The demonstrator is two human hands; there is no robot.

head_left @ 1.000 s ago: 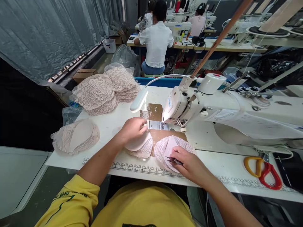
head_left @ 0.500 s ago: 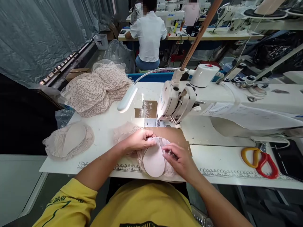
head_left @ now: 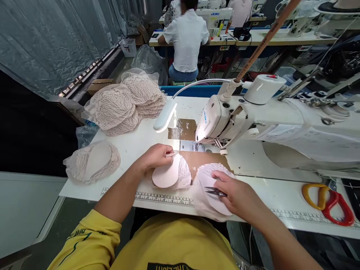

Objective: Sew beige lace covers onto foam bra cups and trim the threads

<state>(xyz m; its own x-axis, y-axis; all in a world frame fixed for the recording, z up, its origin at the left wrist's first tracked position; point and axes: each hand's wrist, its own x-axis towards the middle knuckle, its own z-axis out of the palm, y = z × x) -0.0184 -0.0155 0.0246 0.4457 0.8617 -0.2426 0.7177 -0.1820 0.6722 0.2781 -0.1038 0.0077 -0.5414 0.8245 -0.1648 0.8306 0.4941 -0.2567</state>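
My left hand (head_left: 159,157) is closed on the upper edge of a pale pink lace piece (head_left: 184,174), and a smooth oval pad (head_left: 166,174) lies over that piece. My right hand (head_left: 236,191) has small dark thread snips (head_left: 215,191) in its grip, blades pointing left. Under this hand is a second lace piece (head_left: 216,168) with its own pale pad (head_left: 206,180), near the table's front edge; whether the fingers also pinch it I cannot tell. The sewing machine (head_left: 215,116) stands just behind both pieces.
At the back left rises a tall lace stack (head_left: 115,107), with a smaller lace pile under a pad (head_left: 98,159) in front. Red and yellow-handled scissors (head_left: 327,202) lie at right. A lamp (head_left: 165,116) hangs over the table (head_left: 135,150). A co-worker (head_left: 187,41) sits ahead.
Both hands were together at one spot; now they are apart, with a separate lace piece at each. My right hand has moved right with the snips. The view has shifted slightly.
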